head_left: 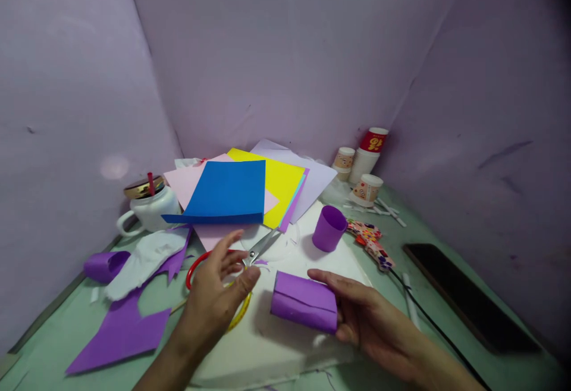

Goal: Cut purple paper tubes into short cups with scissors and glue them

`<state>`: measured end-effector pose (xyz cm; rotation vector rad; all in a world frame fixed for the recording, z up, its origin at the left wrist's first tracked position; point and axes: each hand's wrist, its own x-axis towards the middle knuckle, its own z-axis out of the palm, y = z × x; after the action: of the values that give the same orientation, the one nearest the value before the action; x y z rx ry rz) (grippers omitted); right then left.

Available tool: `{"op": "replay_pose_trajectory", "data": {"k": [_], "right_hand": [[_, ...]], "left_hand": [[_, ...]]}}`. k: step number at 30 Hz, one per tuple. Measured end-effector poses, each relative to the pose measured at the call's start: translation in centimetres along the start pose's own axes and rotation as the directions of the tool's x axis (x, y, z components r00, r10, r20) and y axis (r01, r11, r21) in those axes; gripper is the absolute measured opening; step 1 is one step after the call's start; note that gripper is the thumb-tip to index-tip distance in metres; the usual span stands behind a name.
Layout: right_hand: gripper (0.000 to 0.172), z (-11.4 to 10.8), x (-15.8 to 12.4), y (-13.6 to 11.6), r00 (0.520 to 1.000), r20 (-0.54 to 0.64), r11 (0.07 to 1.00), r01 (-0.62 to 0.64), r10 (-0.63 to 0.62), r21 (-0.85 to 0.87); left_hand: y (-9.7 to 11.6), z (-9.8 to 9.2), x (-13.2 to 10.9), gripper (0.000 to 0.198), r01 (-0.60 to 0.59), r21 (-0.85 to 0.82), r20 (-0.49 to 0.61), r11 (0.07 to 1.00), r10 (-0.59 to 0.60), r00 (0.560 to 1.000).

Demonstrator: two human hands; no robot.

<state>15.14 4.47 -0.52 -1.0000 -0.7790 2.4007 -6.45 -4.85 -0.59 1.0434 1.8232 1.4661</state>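
Note:
My right hand (363,307) is wrapped round one end of a purple paper roll (303,302), which lies sideways with a lengthwise seam facing up. My left hand (220,287) hovers over the scissors (253,255), fingers apart and nothing between them. The scissors have a red handle loop and a yellow one, and their blades point away towards the paper stack. Beyond the roll, a purple paper cylinder (329,230) stands upright on the white board (285,349).
Coloured sheets, with a blue sheet (229,188) on top, lie at the back. On the left are a white mug (154,209), a white cloth (145,260) and purple scraps (120,331). On the right are paper cups (366,188), a glue gun (372,245) with its cord, and a black phone (464,296).

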Motion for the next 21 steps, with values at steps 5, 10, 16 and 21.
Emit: {"op": "replay_pose_trajectory", "data": {"k": [5,10,16,21], "right_hand": [[0.048,0.2,-0.2,0.0,0.999,0.031,1.000,0.013,-0.013,-0.019],[0.055,0.4,-0.6,-0.2,0.983,0.060,0.977,0.181,-0.175,-0.116],[0.036,0.7,-1.2,0.4,0.911,0.160,0.853,0.412,-0.379,-0.322],[0.037,0.9,-0.8,1.2,0.919,0.070,0.835,0.381,-0.387,-0.397]], "left_hand": [[0.0,1.7,-1.1,0.056,0.128,-0.190,0.347,0.973,-0.056,0.936],[1.1,2.5,-1.4,0.047,0.247,-0.237,0.273,0.939,-0.179,0.945],[1.6,3.2,-1.9,0.042,0.089,-0.089,0.178,0.992,-0.072,0.981],[1.4,4.1,-2.7,0.032,0.029,-0.023,0.221,0.999,-0.024,0.975]]}}
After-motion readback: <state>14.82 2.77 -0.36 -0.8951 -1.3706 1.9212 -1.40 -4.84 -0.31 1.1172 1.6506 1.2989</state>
